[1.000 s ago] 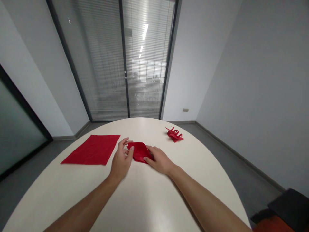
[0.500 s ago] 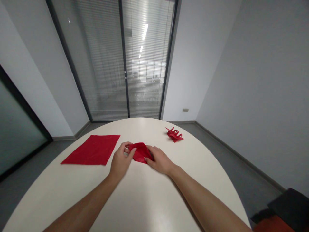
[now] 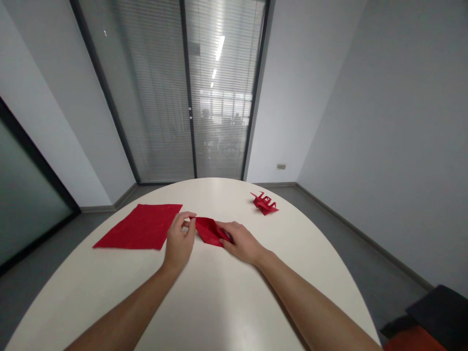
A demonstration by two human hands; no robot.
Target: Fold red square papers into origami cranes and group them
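Note:
A folded sheet of red paper (image 3: 209, 231) is between my two hands, just above or on the white table. My left hand (image 3: 181, 235) pinches its upper left corner between thumb and fingers. On the other side, my right hand (image 3: 237, 240) grips the right edge, thumb in front and fingers behind. The paper's far right part is hidden under the right fingers. Left of my hands lies a flat sheet of red paper (image 3: 141, 227) with faint creases. Several folded red paper cranes (image 3: 265, 204) sit in a cluster at the back right.
The round white table (image 3: 204, 302) fills the lower middle, its curved edge running round both sides. A black and orange chair (image 3: 438, 317) stands at the lower right. Beyond the table are a glass partition with blinds (image 3: 161, 97) and grey walls.
My left hand has moved slightly left and turned more upright, drawing the corner of the folded paper outward. My right hand has stayed in place on the paper.

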